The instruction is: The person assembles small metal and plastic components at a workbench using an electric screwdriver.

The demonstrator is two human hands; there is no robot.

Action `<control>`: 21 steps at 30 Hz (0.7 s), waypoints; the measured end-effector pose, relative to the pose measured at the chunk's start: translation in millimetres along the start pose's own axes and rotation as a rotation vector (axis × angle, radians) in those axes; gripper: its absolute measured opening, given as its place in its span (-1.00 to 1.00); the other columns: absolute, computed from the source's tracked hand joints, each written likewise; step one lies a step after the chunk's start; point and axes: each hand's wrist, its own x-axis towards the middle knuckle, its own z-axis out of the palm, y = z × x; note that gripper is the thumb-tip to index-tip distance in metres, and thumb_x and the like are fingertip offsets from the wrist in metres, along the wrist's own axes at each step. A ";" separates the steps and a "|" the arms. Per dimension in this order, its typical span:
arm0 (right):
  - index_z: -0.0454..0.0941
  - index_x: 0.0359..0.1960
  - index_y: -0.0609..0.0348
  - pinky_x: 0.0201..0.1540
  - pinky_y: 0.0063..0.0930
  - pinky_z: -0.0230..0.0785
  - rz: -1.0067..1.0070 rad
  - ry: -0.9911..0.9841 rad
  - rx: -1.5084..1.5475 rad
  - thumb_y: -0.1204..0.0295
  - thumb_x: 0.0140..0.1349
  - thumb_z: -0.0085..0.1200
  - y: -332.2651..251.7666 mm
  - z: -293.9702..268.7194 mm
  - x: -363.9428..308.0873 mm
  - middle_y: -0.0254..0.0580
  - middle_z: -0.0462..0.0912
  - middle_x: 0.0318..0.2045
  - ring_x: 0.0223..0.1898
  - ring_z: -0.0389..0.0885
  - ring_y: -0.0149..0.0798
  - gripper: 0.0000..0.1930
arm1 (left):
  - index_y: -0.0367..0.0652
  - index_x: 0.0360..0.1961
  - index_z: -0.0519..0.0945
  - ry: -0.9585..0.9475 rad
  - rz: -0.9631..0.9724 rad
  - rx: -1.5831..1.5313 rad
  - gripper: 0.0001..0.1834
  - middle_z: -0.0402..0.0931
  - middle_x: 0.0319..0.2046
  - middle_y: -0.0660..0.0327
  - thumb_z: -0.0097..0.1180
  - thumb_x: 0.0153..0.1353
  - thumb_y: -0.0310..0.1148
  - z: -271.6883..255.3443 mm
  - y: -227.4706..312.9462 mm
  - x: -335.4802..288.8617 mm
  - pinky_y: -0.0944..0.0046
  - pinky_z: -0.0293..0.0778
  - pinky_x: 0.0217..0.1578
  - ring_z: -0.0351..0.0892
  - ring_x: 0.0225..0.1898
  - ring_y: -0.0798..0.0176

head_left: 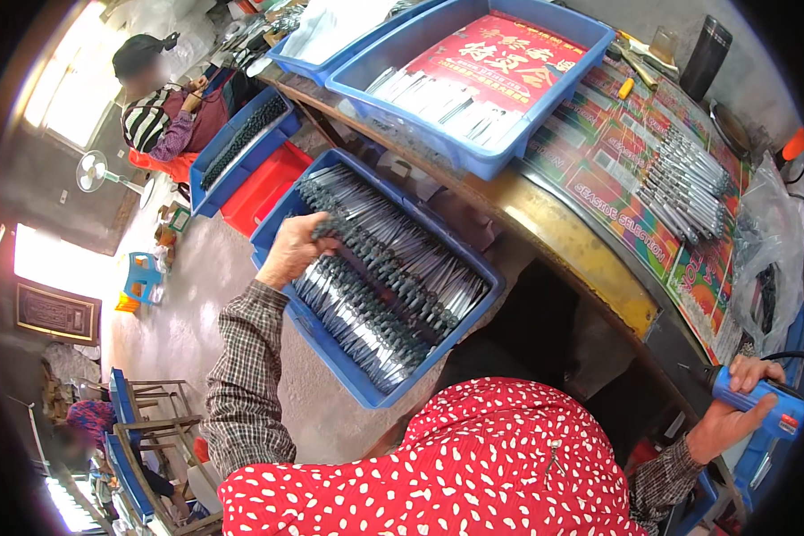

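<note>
As the blue power tool [747, 395] points left, long axis slanting, rear lower.

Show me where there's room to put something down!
The printed cardboard is bare between the blue tray and the bundled metal rods. There's open floor between the blue crate and the small blue stool. It's crowded inside that crate, under the left hand: dark-tipped rods fill it.

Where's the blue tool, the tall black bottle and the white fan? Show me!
Blue tool [747, 391]: head view, on its body.
Black bottle [706, 59]: head view, on its side.
White fan [91, 171]: head view, on its round head.
</note>
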 end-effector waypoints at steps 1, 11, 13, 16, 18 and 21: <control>0.27 -0.23 0.14 -0.29 -0.51 0.07 0.010 -0.013 -0.002 0.08 0.14 0.05 0.5 -1.9 1.2 -0.42 0.22 -0.58 -0.52 0.18 -0.48 -0.59 | -0.29 -0.34 0.50 0.032 -0.013 0.079 -0.72 0.52 -0.55 0.09 0.23 -0.15 -0.54 -7.3 -16.2 -3.4 0.31 0.40 -0.44 0.50 -0.53 0.27; 0.25 -0.21 0.15 -0.27 -0.51 0.08 0.027 -0.011 -0.015 0.11 0.13 0.07 -0.4 -2.9 2.5 -0.40 0.21 -0.59 -0.50 0.20 -0.47 -0.59 | -0.35 -0.25 0.50 0.184 -0.143 0.375 -0.58 0.49 -0.46 -0.05 0.28 -0.20 -0.41 -14.7 -95.1 -21.9 0.22 0.36 -0.33 0.50 -0.40 0.06; 0.25 -0.22 0.14 -0.27 -0.51 0.08 0.025 -0.016 -0.030 0.12 0.13 0.07 -0.5 -1.0 2.9 -0.40 0.21 -0.59 -0.50 0.20 -0.47 -0.60 | -0.34 -0.22 0.51 0.104 -0.148 0.293 -0.56 0.50 -0.43 -0.06 0.28 -0.20 -0.43 -14.9 -107.1 -22.7 0.24 0.38 -0.32 0.51 -0.39 0.07; 0.25 -0.23 0.14 -0.27 -0.52 0.08 0.030 -0.012 -0.037 0.14 0.13 0.08 -1.0 0.5 2.5 -0.39 0.21 -0.59 -0.50 0.19 -0.46 -0.61 | -0.32 -0.21 0.52 0.101 -0.108 0.370 -0.54 0.51 -0.43 -0.06 0.29 -0.24 -0.45 -15.7 -96.9 -24.1 0.24 0.40 -0.31 0.52 -0.39 0.09; 0.25 -0.23 0.13 -0.27 -0.52 0.08 0.039 -0.005 -0.029 0.14 0.13 0.08 -1.2 0.0 2.5 -0.39 0.20 -0.59 -0.50 0.19 -0.46 -0.61 | -0.31 -0.27 0.51 0.102 -0.063 0.378 -0.57 0.50 -0.46 -0.07 0.29 -0.26 -0.45 -17.1 -88.9 -23.5 0.20 0.39 -0.33 0.51 -0.40 0.01; 0.25 -0.23 0.12 -0.27 -0.52 0.08 0.048 -0.017 -0.008 0.14 0.14 0.07 -1.6 -1.7 3.4 -0.40 0.20 -0.59 -0.50 0.19 -0.46 -0.62 | -0.30 -0.32 0.50 0.101 -0.050 0.409 -0.61 0.49 -0.50 -0.08 0.28 -0.29 -0.46 -19.0 -82.0 -24.6 0.15 0.39 -0.34 0.50 -0.40 -0.05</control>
